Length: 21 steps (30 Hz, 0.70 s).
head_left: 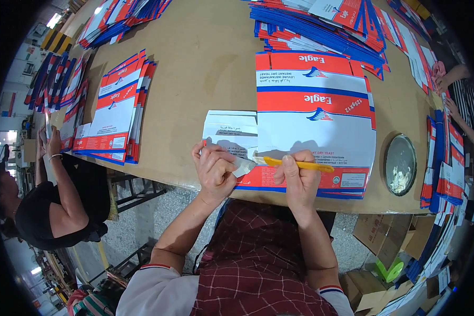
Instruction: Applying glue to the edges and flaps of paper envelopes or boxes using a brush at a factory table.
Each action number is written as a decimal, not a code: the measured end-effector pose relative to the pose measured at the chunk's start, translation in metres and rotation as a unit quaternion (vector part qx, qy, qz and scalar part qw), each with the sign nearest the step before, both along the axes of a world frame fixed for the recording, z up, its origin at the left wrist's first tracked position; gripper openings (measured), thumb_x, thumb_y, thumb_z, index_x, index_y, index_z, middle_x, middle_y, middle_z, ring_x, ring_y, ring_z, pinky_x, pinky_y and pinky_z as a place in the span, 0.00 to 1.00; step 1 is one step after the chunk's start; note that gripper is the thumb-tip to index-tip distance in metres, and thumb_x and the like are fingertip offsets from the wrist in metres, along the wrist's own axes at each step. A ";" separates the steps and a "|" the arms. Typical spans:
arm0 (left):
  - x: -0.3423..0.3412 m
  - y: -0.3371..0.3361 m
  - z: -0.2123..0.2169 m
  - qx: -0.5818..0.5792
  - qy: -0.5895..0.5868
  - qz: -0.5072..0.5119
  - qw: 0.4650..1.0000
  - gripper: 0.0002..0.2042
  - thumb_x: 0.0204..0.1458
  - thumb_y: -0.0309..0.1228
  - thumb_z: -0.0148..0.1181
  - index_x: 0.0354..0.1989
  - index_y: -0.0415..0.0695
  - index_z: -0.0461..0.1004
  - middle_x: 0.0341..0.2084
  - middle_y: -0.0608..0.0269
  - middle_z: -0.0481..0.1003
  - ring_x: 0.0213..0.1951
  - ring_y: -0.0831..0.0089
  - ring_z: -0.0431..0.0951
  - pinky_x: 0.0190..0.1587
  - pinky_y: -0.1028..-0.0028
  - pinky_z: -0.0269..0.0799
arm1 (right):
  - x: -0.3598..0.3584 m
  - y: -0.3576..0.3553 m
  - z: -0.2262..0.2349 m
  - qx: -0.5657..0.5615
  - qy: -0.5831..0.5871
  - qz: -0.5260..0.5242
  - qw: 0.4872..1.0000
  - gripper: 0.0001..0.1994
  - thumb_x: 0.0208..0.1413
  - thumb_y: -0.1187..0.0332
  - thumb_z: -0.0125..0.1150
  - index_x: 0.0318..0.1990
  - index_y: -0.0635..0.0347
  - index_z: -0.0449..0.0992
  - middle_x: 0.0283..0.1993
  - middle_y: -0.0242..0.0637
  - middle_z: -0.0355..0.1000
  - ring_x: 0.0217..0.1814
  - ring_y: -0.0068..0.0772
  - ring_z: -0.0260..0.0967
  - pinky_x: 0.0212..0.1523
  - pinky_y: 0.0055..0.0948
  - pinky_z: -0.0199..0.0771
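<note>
A flat printed carton (310, 136) in white, red and blue lies in front of me on top of a stack. Its white side flap (230, 124) extends to the left. My left hand (216, 171) is closed at the near end of this flap, where a pale corner lifts up beside the fingers. In my right hand (302, 176) is a brush with a yellow handle (324, 168), held between thumb and fingers. The brush's pale tip points left and meets the carton near the lifted flap corner; the exact contact is too small to tell.
A dark round dish (400, 164) with white paste stands at the right. Stacks of cartons (321, 31) fill the far side, and another carton pile (113, 113) lies at left. A person (52, 195) works at the left, with another person's hands (450, 79) at far right.
</note>
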<state>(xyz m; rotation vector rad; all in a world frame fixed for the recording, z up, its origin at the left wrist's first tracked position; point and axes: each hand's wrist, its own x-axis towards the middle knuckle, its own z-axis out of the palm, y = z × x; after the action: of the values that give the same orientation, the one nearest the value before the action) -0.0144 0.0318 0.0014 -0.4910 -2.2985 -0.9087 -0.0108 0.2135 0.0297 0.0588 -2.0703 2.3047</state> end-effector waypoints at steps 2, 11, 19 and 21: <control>0.000 0.000 0.000 -0.001 0.000 0.000 1.000 0.11 0.20 0.18 0.52 0.16 0.46 0.64 0.22 0.69 0.70 0.32 0.67 0.70 0.51 0.58 0.52 | 0.000 -0.001 0.000 0.027 0.002 0.003 1.000 0.10 0.59 0.67 0.46 0.28 0.60 0.59 0.18 0.32 0.65 0.18 0.16 0.61 0.22 0.16 0.64; 0.000 0.001 0.001 -0.004 0.004 0.003 1.000 0.11 0.21 0.18 0.52 0.17 0.46 0.63 0.22 0.69 0.70 0.32 0.67 0.70 0.51 0.58 0.53 | -0.002 0.004 -0.003 0.039 0.003 0.050 0.998 0.11 0.58 0.65 0.49 0.28 0.60 0.64 0.16 0.30 0.65 0.17 0.15 0.63 0.17 0.14 0.61; 0.000 0.000 -0.001 0.002 0.005 0.004 1.000 0.11 0.20 0.19 0.51 0.17 0.47 0.64 0.22 0.69 0.70 0.32 0.67 0.71 0.51 0.58 0.53 | -0.002 -0.003 -0.004 -0.019 0.002 -0.021 1.000 0.10 0.58 0.66 0.49 0.27 0.61 0.63 0.14 0.28 0.63 0.15 0.15 0.60 0.17 0.14 0.60; 0.000 0.000 -0.001 0.002 0.004 0.002 1.000 0.11 0.20 0.19 0.51 0.17 0.47 0.64 0.22 0.68 0.70 0.32 0.67 0.71 0.51 0.58 0.53 | -0.003 -0.002 -0.004 0.002 0.014 0.002 1.000 0.10 0.58 0.66 0.49 0.27 0.61 0.63 0.14 0.28 0.63 0.15 0.15 0.59 0.17 0.15 0.59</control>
<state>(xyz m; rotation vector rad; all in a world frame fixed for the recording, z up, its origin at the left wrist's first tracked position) -0.0146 0.0322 0.0007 -0.4875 -2.2894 -0.9094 -0.0137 0.2114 0.0257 0.0954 -2.0619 2.2885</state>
